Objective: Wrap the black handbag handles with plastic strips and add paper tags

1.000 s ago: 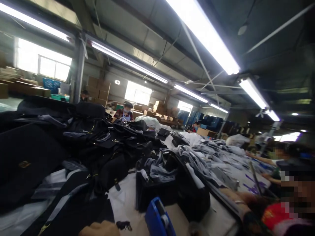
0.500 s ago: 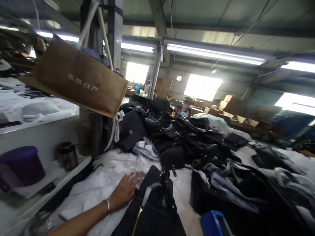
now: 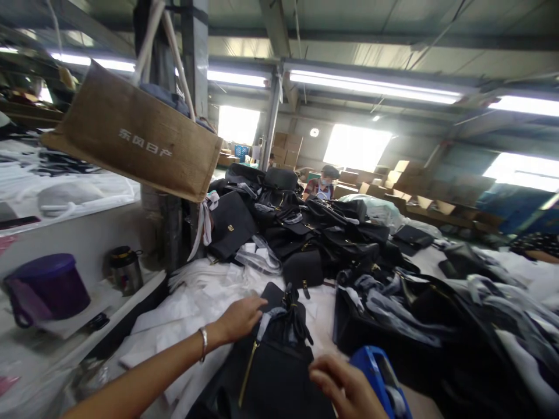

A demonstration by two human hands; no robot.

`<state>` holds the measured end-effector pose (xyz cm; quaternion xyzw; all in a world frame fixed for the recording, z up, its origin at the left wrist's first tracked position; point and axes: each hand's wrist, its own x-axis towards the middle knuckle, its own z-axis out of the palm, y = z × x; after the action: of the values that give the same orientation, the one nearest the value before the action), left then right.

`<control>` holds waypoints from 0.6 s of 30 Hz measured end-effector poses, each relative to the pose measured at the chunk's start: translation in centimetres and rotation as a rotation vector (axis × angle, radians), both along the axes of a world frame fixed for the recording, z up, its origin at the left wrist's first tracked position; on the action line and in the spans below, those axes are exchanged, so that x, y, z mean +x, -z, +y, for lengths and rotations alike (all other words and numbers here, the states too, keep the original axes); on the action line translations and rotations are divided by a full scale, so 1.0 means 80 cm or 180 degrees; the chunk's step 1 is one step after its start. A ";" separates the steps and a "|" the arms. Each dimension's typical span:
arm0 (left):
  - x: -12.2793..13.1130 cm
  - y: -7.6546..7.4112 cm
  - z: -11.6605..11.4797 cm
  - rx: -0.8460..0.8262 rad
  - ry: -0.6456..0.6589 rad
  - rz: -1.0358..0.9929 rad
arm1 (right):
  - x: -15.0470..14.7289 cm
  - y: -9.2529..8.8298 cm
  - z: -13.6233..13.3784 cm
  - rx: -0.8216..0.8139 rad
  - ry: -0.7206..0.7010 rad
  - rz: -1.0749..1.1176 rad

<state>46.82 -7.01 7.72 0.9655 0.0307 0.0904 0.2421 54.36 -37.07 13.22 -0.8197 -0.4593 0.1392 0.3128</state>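
Observation:
A black backpack (image 3: 279, 372) with a gold zipper (image 3: 248, 372) lies in front of me, its drawstring top and raised flap pointing away. My left hand (image 3: 242, 317), with a silver bracelet (image 3: 203, 343) at the wrist, is at the left side of the bag's top. Its fingers are bent together by the flap; what they pinch, if anything, is hidden. Over the bag's lower right side is my right hand (image 3: 345, 384), slightly blurred, fingers curved and apart with nothing in them. A blue tape dispenser (image 3: 373, 372) stands just beyond it.
Black bags (image 3: 301, 267) are heaped ahead, and a large black bag (image 3: 362, 326) is at right. White sheets (image 3: 174, 326) cover the left side. A brown tote bag (image 3: 140, 139) hangs from a post. A purple bucket (image 3: 48, 291) and thermos (image 3: 126, 270) are left. A person (image 3: 325, 180) sits beyond.
My left hand has moved from lying flat on the white sheets to the backpack's top, its fingers now bent. My right hand has come into view at lower right.

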 end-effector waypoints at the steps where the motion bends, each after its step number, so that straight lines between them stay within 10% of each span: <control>1: 0.003 -0.002 -0.016 0.0001 0.0175 0.0035 | 0.017 0.002 0.013 0.0103 0.0250 -0.0037; 10: 0.032 0.007 -0.043 -0.0038 0.0401 0.0325 | 0.119 0.116 0.121 -0.0342 0.1248 -0.0484; 18: 0.102 0.014 -0.068 -0.1174 -0.0109 0.0178 | 0.104 0.096 0.115 -0.0180 0.1145 -0.0262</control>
<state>54.96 -12.48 6.60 0.9063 0.0698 0.0605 0.4124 62.70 -27.90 5.54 -0.9020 -0.3136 0.0603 0.2904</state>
